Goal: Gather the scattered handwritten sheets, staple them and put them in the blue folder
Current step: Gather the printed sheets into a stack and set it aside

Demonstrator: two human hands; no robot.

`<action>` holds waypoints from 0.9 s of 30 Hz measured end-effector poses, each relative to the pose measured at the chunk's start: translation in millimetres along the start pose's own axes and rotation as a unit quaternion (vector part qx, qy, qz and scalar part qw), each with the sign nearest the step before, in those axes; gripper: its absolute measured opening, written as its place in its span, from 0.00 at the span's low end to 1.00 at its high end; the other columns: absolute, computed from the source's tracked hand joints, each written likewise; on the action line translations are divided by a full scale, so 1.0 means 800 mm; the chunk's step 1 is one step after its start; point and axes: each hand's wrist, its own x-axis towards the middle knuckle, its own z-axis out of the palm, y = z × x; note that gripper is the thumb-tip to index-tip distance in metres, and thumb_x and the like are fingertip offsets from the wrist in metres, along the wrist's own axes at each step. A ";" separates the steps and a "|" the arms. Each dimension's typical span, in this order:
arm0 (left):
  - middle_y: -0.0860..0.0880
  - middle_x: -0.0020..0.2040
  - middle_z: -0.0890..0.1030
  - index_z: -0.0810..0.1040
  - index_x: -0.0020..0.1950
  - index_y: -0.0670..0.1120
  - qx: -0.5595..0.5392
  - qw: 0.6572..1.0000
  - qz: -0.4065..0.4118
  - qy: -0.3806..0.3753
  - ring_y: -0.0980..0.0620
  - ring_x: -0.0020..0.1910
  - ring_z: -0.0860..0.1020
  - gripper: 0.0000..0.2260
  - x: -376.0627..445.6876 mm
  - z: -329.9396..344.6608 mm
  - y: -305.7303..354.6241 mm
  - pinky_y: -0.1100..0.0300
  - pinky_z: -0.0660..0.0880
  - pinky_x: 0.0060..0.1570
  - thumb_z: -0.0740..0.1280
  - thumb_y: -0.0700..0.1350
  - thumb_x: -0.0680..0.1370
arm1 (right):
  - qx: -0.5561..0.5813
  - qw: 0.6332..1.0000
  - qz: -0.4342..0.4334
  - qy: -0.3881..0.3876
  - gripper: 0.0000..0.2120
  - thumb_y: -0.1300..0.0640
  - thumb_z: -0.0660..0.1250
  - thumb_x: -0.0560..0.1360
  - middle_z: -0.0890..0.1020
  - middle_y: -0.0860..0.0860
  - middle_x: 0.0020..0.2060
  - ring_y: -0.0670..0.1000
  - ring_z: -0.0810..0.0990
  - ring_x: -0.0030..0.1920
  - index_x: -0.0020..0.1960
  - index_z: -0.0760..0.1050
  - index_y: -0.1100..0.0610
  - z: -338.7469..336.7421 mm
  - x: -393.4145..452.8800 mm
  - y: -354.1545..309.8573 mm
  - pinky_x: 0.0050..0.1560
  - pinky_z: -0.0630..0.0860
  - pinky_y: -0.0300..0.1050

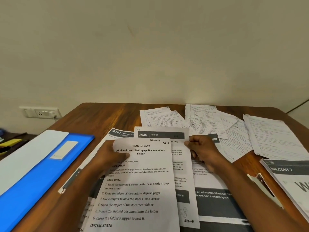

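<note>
The left hand (111,154) grips the left edge of a printed task sheet (138,186), its thumb laid across the page just under the heading and the other fingers hidden beneath the paper. The right hand (203,152) is curled, pinching the upper right corner of the printed "Kitchen" sheet (161,135) that lies just under the task sheet.

Beneath these two, at least two more printed pages with dark bands fan out on the tabletop (103,114), one headed "Entrance" (119,132). A further printed stack headed "Balcony 2" (287,174) lies at the right edge.

The handwritten sheets (207,123) lie scattered and overlapping along the far side of the tabletop, beyond both hands; about six can be counted, though the overlaps make the number uncertain.

One blue folder (33,178) lies closed at the left, near the left forearm, with a white sheet (26,158) resting on it.

A wall socket (40,112) is fixed to the wall beyond the folder.
</note>
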 end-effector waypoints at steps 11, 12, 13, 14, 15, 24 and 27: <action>0.47 0.51 0.89 0.83 0.62 0.48 0.007 0.995 0.072 0.067 0.46 0.47 0.89 0.16 -0.005 0.037 0.032 0.39 0.84 0.54 0.78 0.39 0.76 | -0.009 1.000 -0.006 -0.022 0.05 0.61 0.71 0.80 0.77 0.55 0.29 0.46 0.69 0.23 0.53 0.85 0.62 0.001 0.000 0.002 0.23 0.64 0.37; 0.47 0.52 0.89 0.83 0.62 0.47 0.005 0.995 0.076 0.072 0.45 0.47 0.89 0.16 -0.003 0.042 0.032 0.39 0.84 0.54 0.79 0.40 0.76 | -0.009 1.000 -0.006 -0.022 0.05 0.61 0.71 0.80 0.77 0.56 0.30 0.47 0.69 0.23 0.53 0.85 0.61 0.001 0.000 0.003 0.24 0.64 0.37; 0.47 0.52 0.89 0.83 0.63 0.47 0.004 0.994 0.078 0.077 0.46 0.47 0.89 0.17 -0.001 0.047 0.032 0.39 0.85 0.53 0.79 0.40 0.76 | -0.007 1.000 -0.007 -0.023 0.05 0.61 0.72 0.80 0.77 0.57 0.30 0.47 0.69 0.23 0.53 0.86 0.60 0.001 0.000 0.003 0.24 0.63 0.38; 0.47 0.52 0.89 0.82 0.63 0.47 0.000 0.993 0.083 0.086 0.47 0.46 0.89 0.16 -0.001 0.052 0.033 0.42 0.85 0.51 0.78 0.41 0.76 | -0.006 1.000 -0.008 -0.026 0.05 0.60 0.72 0.80 0.77 0.56 0.30 0.47 0.69 0.24 0.52 0.86 0.59 0.001 -0.001 0.003 0.25 0.63 0.37; 0.48 0.52 0.88 0.81 0.63 0.47 -0.001 0.991 0.090 0.095 0.49 0.45 0.88 0.16 -0.001 0.057 0.034 0.47 0.86 0.48 0.78 0.42 0.77 | -0.004 1.000 -0.008 -0.029 0.05 0.60 0.72 0.80 0.77 0.56 0.30 0.47 0.69 0.24 0.52 0.86 0.59 0.002 -0.002 0.002 0.25 0.63 0.37; 0.48 0.60 0.85 0.81 0.64 0.53 -0.019 0.985 0.139 0.100 0.49 0.53 0.87 0.24 0.001 0.077 0.029 0.44 0.85 0.53 0.77 0.55 0.70 | -0.019 0.999 0.004 -0.028 0.12 0.53 0.67 0.84 0.75 0.58 0.28 0.48 0.66 0.21 0.47 0.84 0.59 0.002 -0.008 -0.004 0.26 0.59 0.38; 0.46 0.54 0.88 0.81 0.64 0.48 -0.056 0.988 0.126 0.069 0.48 0.47 0.88 0.16 -0.009 0.079 0.032 0.47 0.86 0.46 0.77 0.45 0.77 | -0.015 1.000 0.011 -0.022 0.14 0.52 0.65 0.85 0.76 0.56 0.28 0.48 0.64 0.21 0.45 0.83 0.56 0.004 -0.009 -0.005 0.26 0.58 0.38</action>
